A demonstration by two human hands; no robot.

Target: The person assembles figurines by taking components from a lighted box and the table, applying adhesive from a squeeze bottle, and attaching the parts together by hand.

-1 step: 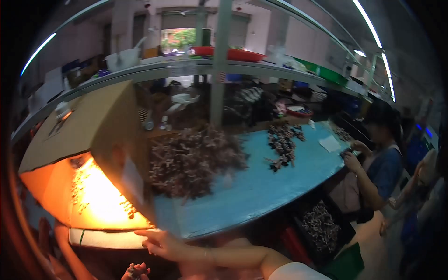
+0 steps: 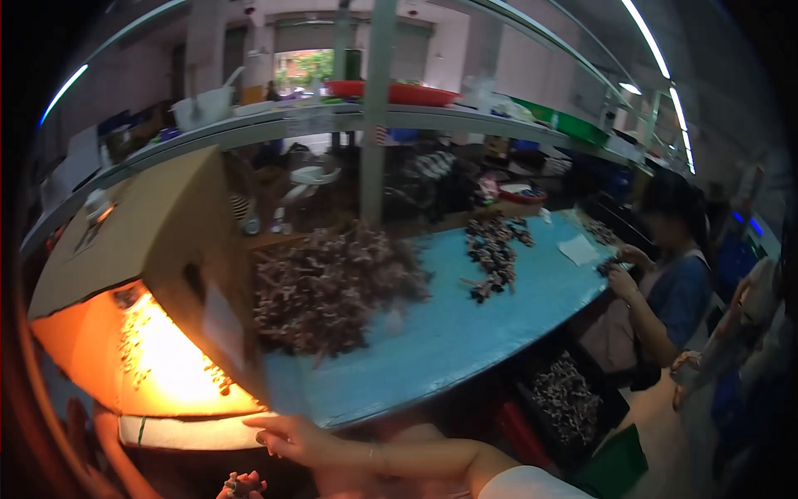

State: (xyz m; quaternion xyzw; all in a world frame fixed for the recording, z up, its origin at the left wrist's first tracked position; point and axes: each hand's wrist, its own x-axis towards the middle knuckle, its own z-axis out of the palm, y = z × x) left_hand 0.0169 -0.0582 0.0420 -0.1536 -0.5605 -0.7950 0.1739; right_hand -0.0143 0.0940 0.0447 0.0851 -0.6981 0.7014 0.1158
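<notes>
- A cardboard box [image 2: 150,241] lies tipped on its side at the left, its inside glowing orange under a lamp; small parts [image 2: 133,341] are scattered inside it, too washed out to identify.
- Below it, the right hand [image 2: 291,437] reaches in from the lower right (forearm across the bottom edge), fingers stretched flat and holding nothing, fingertips touching the white strip [image 2: 187,432] under the box's mouth.
- At the bottom edge, a small dark cluster [image 2: 241,485] is cut off; whether the left hand holds it I cannot tell.
- A large heap of brownish pieces [image 2: 332,287] sits on the blue table [image 2: 465,333], blurred.
- A smaller dark pile [image 2: 492,249] lies farther right.
- A seated person [image 2: 665,283] works at the table's far end.
</notes>
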